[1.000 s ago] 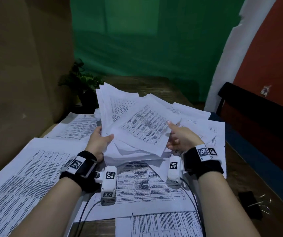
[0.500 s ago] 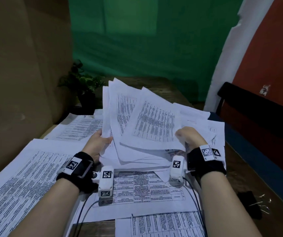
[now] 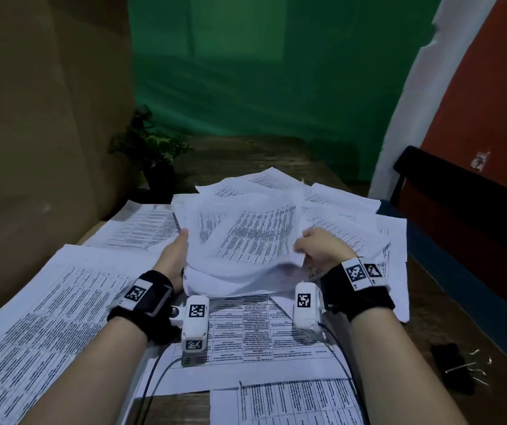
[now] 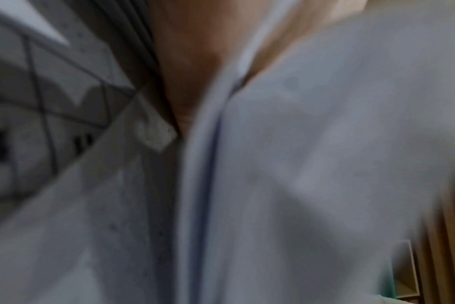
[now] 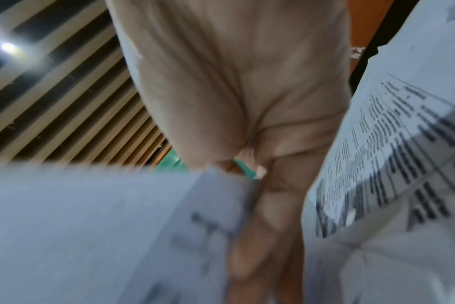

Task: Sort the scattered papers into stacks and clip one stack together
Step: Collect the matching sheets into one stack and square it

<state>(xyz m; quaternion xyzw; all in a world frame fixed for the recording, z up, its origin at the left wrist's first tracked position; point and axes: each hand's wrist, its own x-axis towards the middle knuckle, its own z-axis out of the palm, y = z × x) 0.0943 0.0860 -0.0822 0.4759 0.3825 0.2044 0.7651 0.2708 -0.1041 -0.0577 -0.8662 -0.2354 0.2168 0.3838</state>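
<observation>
Both hands hold the stack [image 3: 240,240] of papers above the table [image 3: 246,151], over other loose sheets [image 3: 46,302]. The left hand [image 3: 174,256] grasps its left edge with the thumb on top. The right hand [image 3: 319,251] grasps the right edge, fingers curled. Black clips [image 3: 451,368] lie at the right, well apart.

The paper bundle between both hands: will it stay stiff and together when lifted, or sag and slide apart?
The bundle will probably sag: its near edge already droops toward the table between the left hand and right hand. Sheets stick out at different angles, so they may slide apart. It looks thick, so it is likely fairly heavy for paper.
</observation>
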